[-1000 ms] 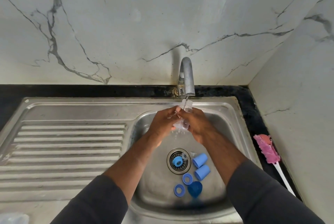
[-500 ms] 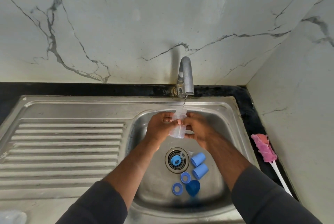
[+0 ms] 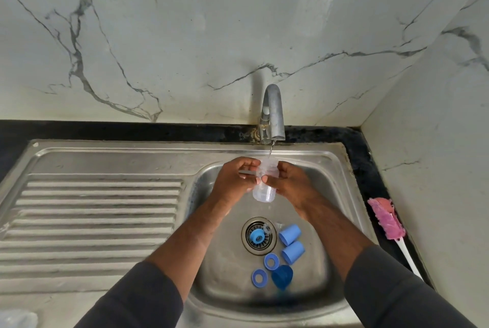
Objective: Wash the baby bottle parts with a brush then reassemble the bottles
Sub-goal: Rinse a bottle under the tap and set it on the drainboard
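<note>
The ribbed stainless-steel drainboard (image 3: 100,216) fills the left. A clear object (image 3: 16,319) at the frame's 7 o'clock corner is cut off and cannot be identified.

The left hand (image 3: 235,182) and right hand (image 3: 288,182) both grip the clear plastic bottle body (image 3: 264,192). Their fingers curl round its upper half from opposite sides. Its mouth faces up under the thin water stream (image 3: 271,149) from the curved metal tap (image 3: 272,113). The bottle hangs over the steel sink basin (image 3: 344,222), at 12 o'clock from the round drain strainer (image 3: 248,245).

A blue screw ring (image 3: 257,236) rests on the strainer. Two light-blue cylindrical caps (image 3: 290,233) lie at 3 o'clock from it. Two flat blue rings (image 3: 271,261) and a dark-blue domed piece (image 3: 282,276) lie at 5 o'clock.

The pink bristle brush (image 3: 385,218) lies on the black counter (image 3: 362,163), well apart from both hands.

Risks:
- The wet, smooth bottle may slip and fall onto the loose parts.
- Rinsing without the brush would probably leave the interior unscrubbed.

The fingertips behind the bottle are hidden. A thin grey streak at the left fingers cannot be identified.
</note>
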The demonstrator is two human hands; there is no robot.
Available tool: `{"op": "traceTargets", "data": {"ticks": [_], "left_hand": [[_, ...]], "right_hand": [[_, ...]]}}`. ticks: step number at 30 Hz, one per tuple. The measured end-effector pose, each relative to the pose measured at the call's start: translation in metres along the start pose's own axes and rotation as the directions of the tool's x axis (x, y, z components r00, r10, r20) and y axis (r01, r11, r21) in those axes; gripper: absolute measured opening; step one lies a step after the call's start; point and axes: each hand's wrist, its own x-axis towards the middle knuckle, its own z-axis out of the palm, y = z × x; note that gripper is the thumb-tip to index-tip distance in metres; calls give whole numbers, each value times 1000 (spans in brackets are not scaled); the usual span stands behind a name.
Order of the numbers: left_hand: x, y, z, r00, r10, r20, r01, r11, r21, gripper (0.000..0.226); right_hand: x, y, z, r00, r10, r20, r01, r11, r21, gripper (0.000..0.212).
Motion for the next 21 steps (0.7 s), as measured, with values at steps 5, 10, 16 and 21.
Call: {"op": "traceTargets", "data": {"ticks": [5, 10, 16, 21], "left_hand": [[-8, -9, -4, 992, -84, 91, 93, 991, -100, 29], [-10, -8, -4, 998, -58, 24, 59, 998, -33, 29], [-11, -9, -1, 1000, 15, -24, -14, 999, 40, 27], [-12, -7, -8, 995, 5, -103, -6, 1000, -13, 26]], "right_hand": [[-1, 5, 9, 990, -139, -32, 123, 944, -306, 46], [-2, 12, 14, 966, -257, -22, 229, 894, -385, 52], [-3, 11, 20, 950, -311, -32, 266, 859, -438, 47], [-9, -15, 18, 903, -397, -168, 270, 824, -498, 45]]}}
